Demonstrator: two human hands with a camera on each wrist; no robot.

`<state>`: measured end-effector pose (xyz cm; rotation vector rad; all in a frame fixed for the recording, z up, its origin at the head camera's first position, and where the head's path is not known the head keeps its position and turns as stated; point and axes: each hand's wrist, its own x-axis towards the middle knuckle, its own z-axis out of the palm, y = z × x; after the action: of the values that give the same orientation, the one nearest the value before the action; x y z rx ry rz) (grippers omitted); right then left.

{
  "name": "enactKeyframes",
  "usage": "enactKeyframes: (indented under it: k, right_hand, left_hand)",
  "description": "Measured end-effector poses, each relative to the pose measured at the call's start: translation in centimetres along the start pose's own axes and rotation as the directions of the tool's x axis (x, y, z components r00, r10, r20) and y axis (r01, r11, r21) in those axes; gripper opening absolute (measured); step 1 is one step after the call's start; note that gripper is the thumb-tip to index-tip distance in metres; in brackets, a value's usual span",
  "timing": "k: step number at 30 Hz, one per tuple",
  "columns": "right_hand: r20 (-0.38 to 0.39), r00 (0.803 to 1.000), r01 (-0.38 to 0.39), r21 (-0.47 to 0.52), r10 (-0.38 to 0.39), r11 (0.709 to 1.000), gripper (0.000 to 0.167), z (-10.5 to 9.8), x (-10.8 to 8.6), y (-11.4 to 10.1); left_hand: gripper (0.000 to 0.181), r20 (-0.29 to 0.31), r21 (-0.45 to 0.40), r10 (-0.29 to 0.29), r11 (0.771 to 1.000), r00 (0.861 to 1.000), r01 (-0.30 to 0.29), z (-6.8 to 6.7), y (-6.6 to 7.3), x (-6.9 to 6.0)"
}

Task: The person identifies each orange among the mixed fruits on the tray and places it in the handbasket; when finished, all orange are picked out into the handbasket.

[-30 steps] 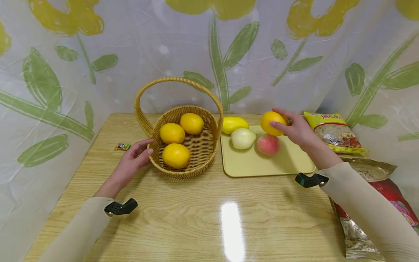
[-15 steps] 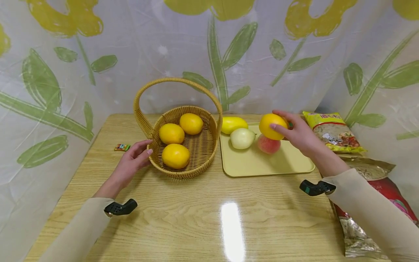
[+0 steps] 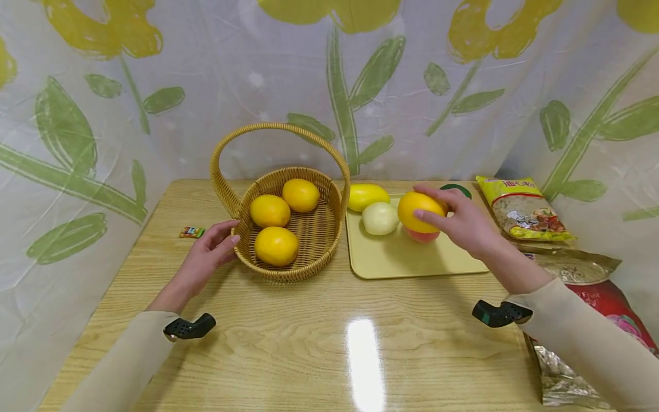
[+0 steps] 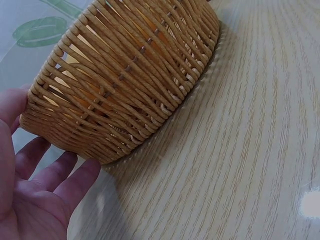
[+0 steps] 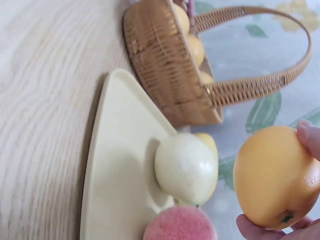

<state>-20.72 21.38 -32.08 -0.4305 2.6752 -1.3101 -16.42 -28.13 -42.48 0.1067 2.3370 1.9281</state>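
In the head view my right hand (image 3: 465, 220) grips an orange (image 3: 419, 212) above a pale yellow tray (image 3: 427, 260). The orange's green star-shaped stem mark shows in the right wrist view. Below it on the tray lies a pink peach (image 5: 181, 225), partly hidden in the head view. A pale pear (image 3: 380, 218) and a long yellow fruit (image 3: 366, 196) lie beside it. My left hand (image 3: 208, 249) touches the left side of a wicker basket (image 3: 288, 274), its fingers extended along the outer wall. Several yellow-orange fruits (image 3: 276, 246) sit inside the basket.
The basket's tall handle (image 3: 280, 127) arches over it. A dark green item (image 3: 457, 189) shows behind my right hand. A yellow food packet (image 3: 527, 209) and a red-and-gold bag (image 3: 599, 297) stand at the right. A small candy packet (image 3: 192, 232) lies left on the table (image 3: 268, 349).
My right hand has carried the orange a little to the left and toward me, so it covers more of the peach. The dark green item has come into view. My left hand has stayed put.
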Motion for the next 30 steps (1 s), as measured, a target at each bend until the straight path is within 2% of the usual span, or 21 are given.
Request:
enactKeyframes:
  k: [13, 20, 23, 30]
  right_hand:
    - [0.086, 0.994, 0.066, 0.033, -0.069, 0.997, 0.053, 3.0, -1.5, -3.2]
    - [0.120, 0.980, 0.153, 0.075, -0.161, 0.985, 0.050, 4.7, -2.8, -5.1]
    - [0.131, 0.973, 0.180, 0.094, -0.192, 0.979, 0.051, 5.2, -3.1, -5.4]
    - [0.160, 0.965, 0.194, 0.091, -0.207, 0.977, 0.051, 6.4, -3.2, -5.7]
  left_hand:
    - [0.056, -0.004, 0.002, -0.004, 1.000, 1.000, 0.004, 0.0, 0.0, 0.0]
    - [0.056, 0.001, 0.018, -0.012, 1.000, 1.000, 0.012, 0.0, 0.2, 0.0]
    - [0.056, 0.002, 0.025, -0.018, 1.000, 1.000, 0.018, 0.0, 0.2, -0.1]
    - [0.058, -0.002, 0.033, -0.033, 0.999, 0.999, 0.033, 0.0, 0.2, -0.1]
